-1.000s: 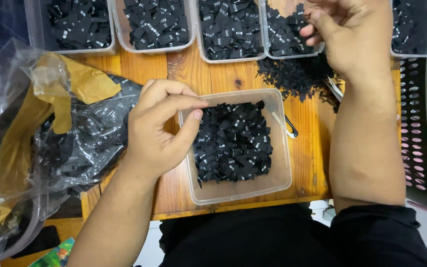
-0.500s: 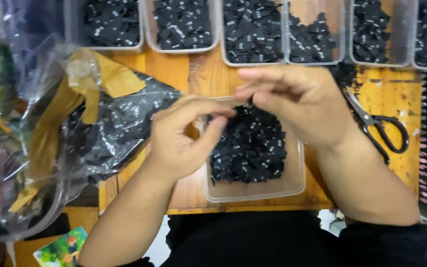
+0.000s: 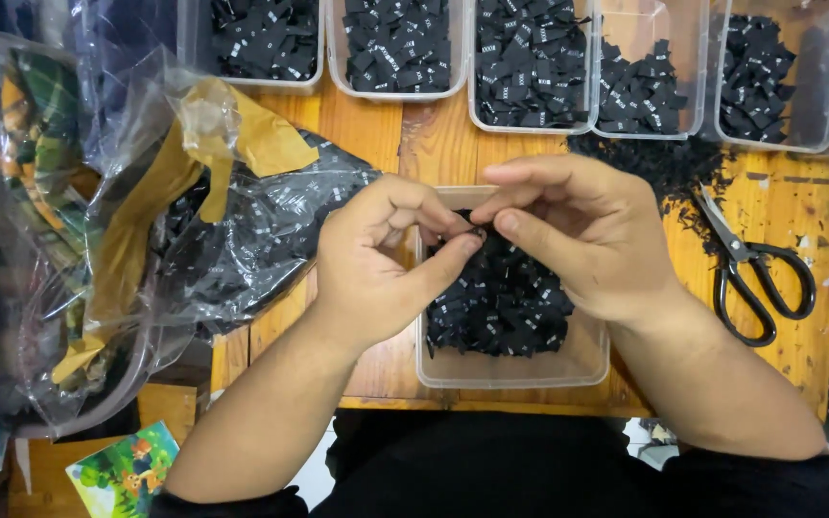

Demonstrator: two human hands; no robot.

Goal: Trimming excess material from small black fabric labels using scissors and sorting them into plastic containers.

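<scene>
Working at the wooden table (image 3: pixel 434 144), with the big clear plastic bag (image 3: pixel 127 221) of black labels and brown tape slumped on my left, and a row of clear bins (image 3: pixel 530 67) of sorted black labels along the far edge. Change noted: a second ago my right hand (image 3: pixel 578 240) was up at the loose pile of labels (image 3: pixel 664 168) beyond the near tub; half a second ago it had come down toward my left hand (image 3: pixel 376 269); both now meet over the clear tub (image 3: pixel 510 369) in front of me, which suggests the reach-and-fetch is over and fine handling of one piece is under way. Black-handled scissors (image 3: pixel 755 273) lie untouched to the right, apart from my right wrist. A colourful printed card (image 3: pixel 127 470) sits at the lower left, off the work. Grip: left thumb and forefinger are pinched together, right thumb and forefinger likewise, the two pinches touching tip to tip on a small black label (image 3: pixel 477 231), mostly hidden by my fingertips. That label sits in the air just above the heap of labels (image 3: pixel 501 307) in the tub, near its far edge. Remaining fingers curled loosely, holding nothing.
</scene>
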